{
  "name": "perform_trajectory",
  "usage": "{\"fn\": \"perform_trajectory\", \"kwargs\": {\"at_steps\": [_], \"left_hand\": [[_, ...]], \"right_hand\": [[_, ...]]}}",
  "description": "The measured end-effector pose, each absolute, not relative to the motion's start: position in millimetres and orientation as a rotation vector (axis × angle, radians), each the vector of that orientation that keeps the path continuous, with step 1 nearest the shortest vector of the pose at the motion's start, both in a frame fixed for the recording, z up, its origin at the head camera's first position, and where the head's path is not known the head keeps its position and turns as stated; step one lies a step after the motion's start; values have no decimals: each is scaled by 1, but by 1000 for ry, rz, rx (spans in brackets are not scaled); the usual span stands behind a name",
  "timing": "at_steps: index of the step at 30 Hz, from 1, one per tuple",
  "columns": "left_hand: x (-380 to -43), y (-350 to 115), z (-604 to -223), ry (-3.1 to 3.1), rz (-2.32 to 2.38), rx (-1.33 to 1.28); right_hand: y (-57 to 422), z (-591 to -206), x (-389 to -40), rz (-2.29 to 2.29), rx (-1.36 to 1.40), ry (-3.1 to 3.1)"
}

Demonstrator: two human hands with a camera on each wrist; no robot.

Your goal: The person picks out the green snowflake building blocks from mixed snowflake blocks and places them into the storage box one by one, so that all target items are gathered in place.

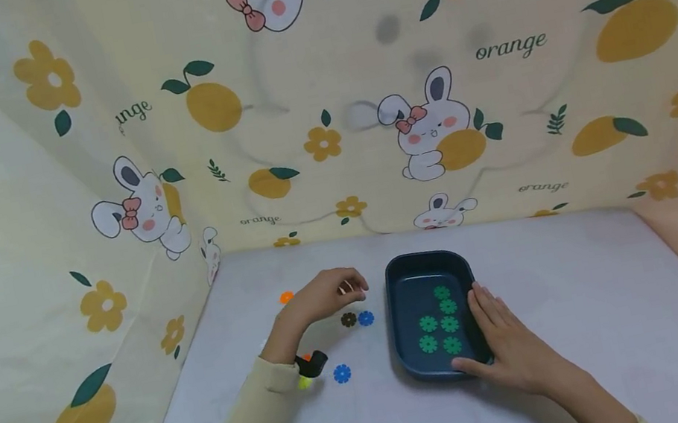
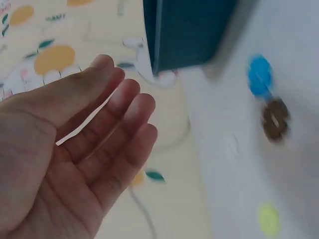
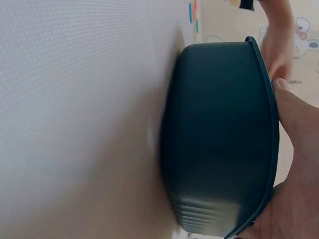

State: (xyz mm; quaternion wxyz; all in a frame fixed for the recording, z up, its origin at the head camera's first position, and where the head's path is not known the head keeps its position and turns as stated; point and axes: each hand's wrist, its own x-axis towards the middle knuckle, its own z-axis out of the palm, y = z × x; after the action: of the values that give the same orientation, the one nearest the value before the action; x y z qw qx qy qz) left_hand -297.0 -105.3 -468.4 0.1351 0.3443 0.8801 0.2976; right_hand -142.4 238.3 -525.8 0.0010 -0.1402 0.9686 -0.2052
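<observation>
The left hand (image 1: 329, 292) hovers left of a dark blue-green tray (image 1: 412, 365), above the table, fingers loosely bent. In the left wrist view the same hand (image 2: 94, 124) shows nothing between thumb and fingers. Several green flower-shaped discs (image 1: 450, 324) lie inside the tray. The right hand (image 1: 517, 354) rests on the tray's near right corner, straight fingers along the right rim and thumb over the near rim. In the right wrist view, that thumb (image 3: 281, 84) touches the rim. Just below the left hand, a brown disc (image 1: 348, 320) and a blue disc (image 1: 366, 318) lie side by side.
Another blue disc (image 1: 342, 373) lies nearer the front. An orange disc (image 1: 287, 297) is beyond the left wrist, and a yellow disc (image 1: 304, 382) shows partly beside the left sleeve. Patterned cloth (image 1: 364, 161) stands behind the white table (image 1: 564, 293) and along its sides.
</observation>
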Motion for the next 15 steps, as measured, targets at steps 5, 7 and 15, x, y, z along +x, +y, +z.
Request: {"fn": "perform_trajectory", "kwargs": {"at_steps": [5,7,15], "left_hand": [[-292,-145,-482,2611,857,828],[-290,-160,-487,2644,841,750],[-279,-207,-510,2707,759,434]], "right_hand": [[239,-527,-143,-650,-455,3051],[239,-528,-142,-652,-453,3050],[239,-528,-142,-656,-495,3089]]}}
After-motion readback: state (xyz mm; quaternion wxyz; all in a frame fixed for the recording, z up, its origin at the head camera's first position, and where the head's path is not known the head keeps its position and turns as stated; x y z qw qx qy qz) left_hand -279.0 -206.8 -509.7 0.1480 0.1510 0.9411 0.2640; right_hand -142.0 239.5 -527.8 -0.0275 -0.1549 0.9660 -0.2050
